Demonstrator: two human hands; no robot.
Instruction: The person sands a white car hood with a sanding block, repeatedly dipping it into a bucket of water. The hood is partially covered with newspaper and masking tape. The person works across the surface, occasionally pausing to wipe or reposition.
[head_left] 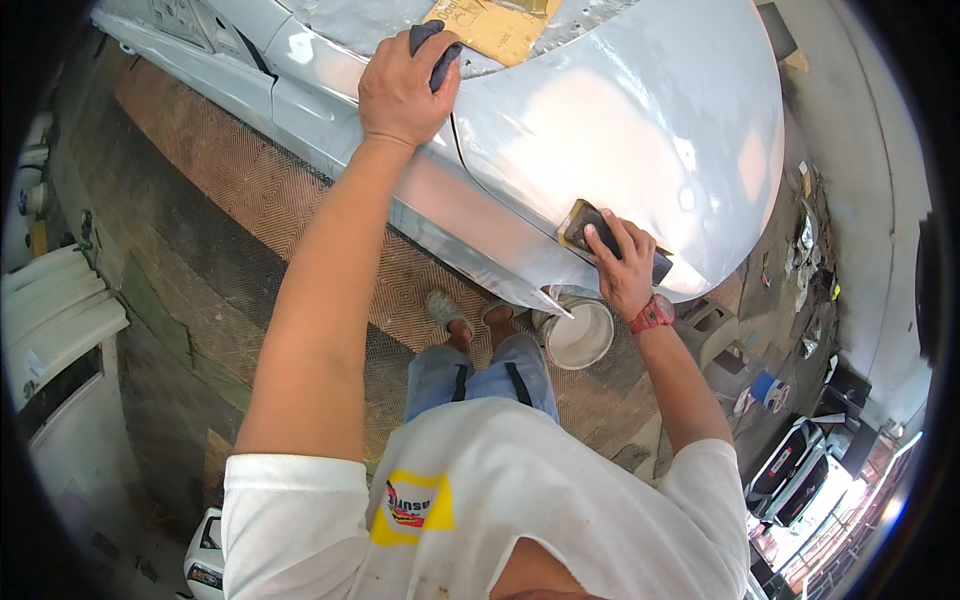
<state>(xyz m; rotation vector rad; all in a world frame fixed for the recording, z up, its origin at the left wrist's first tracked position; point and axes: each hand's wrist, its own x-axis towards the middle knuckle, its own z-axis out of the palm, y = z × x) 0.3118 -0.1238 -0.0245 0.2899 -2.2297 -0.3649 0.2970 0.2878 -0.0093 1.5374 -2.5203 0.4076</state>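
My left hand closes its fingers around a dark cloth on the grey car body; my right hand clasps a dark block near the curved edge. Pinkish patches mark the surface. Surroundings: bucket, patterned floor, pale wall.

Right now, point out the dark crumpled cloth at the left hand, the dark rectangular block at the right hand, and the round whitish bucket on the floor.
Dark crumpled cloth (446, 70): head view, exposed lower-right part.
Dark rectangular block (579, 220): head view, exposed left end.
Round whitish bucket (578, 365): head view, lower rim.
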